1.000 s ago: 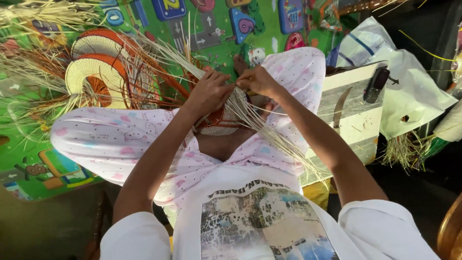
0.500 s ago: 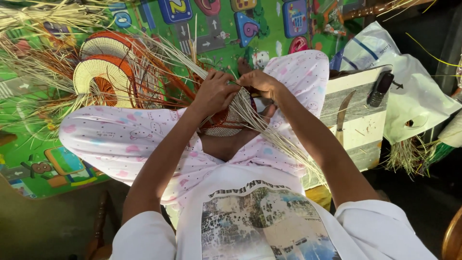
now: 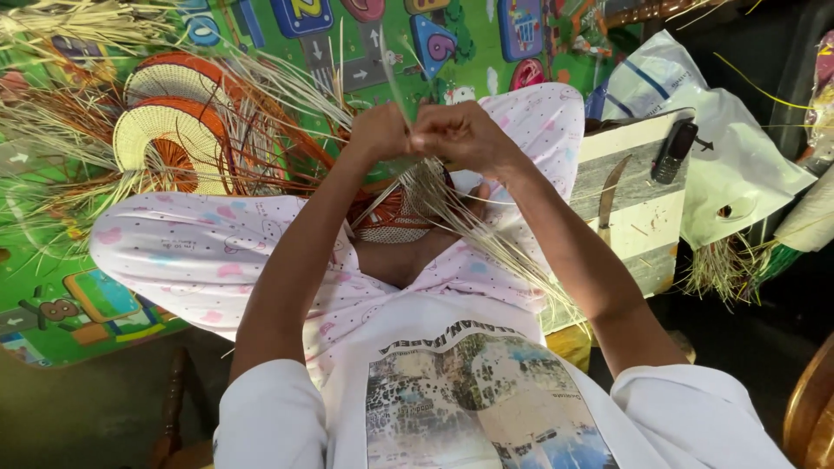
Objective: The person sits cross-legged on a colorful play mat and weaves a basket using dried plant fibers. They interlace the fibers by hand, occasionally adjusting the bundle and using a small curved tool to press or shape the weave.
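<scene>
My left hand and right hand meet knuckle to knuckle, fingers of both pinched together on pale straw strands that rise thinly between them and trail down past my right wrist. Just below my fingers hangs the half-woven orange-and-cream piece over my lap. Well off to the left of my left fingers lie two finished woven fans on the green play mat.

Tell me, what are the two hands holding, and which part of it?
Both the left hand and the right hand pinch thin pale straw strands near their upper ends, above a half-woven piece on the lap.
</scene>
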